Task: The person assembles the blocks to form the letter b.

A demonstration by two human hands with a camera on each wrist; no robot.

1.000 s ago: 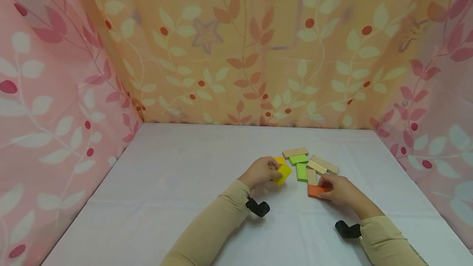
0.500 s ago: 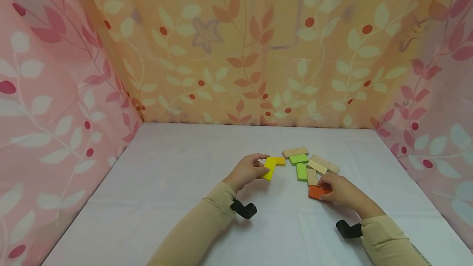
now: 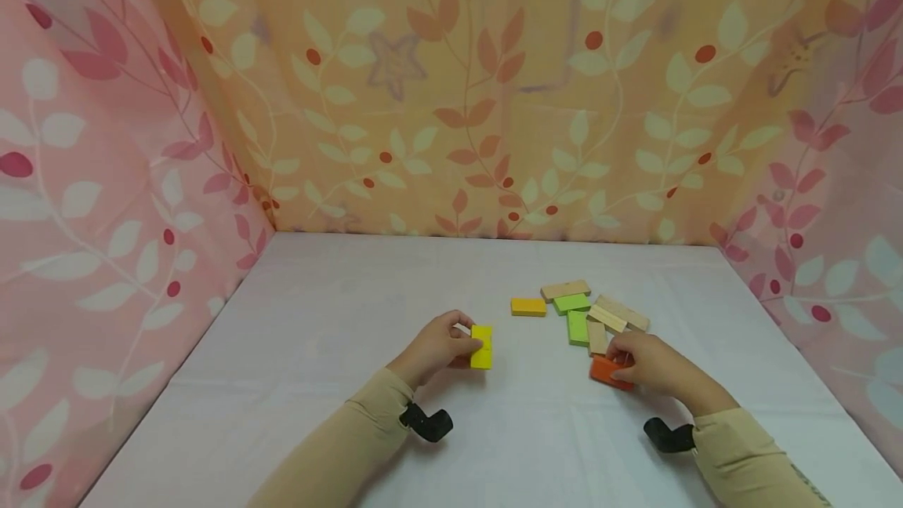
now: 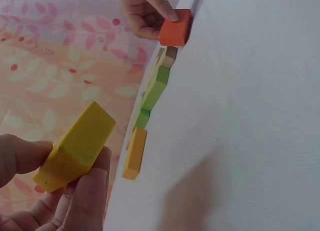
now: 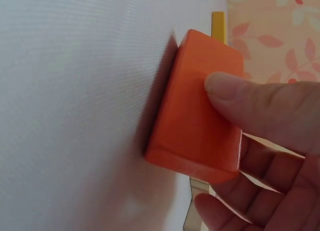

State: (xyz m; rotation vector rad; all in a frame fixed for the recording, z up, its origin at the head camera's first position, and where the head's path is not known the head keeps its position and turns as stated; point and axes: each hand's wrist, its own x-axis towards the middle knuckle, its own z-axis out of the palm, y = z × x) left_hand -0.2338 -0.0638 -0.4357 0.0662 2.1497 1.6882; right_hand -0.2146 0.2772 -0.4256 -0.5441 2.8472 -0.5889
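Thumb and fingers of my left hand [image 3: 437,347] pinch a bright yellow wooden block [image 3: 482,357]. In the left wrist view this yellow block [image 4: 82,141] is held up above the cloth, its shadow falling to the right. My right hand [image 3: 656,367] pinches an orange block [image 3: 605,371] at the near end of a cluster of blocks. Seen from the right wrist, the thumb lies flat on the broad face of the orange block [image 5: 195,116], whose long edge is close to the white cloth. Fingers behind it are partly hidden.
A darker yellow block [image 3: 528,307] lies alone left of the cluster. Two green blocks [image 3: 578,329] and several plain wood blocks [image 3: 566,290] lie close together beyond my right hand. White cloth [image 3: 317,304] covers the table, with floral curtains [image 3: 451,100] around it.
My left hand has carried the bright yellow block left and nearer to me, uncovering the darker yellow block. My right hand has stayed in place while the orange block has turned slightly.
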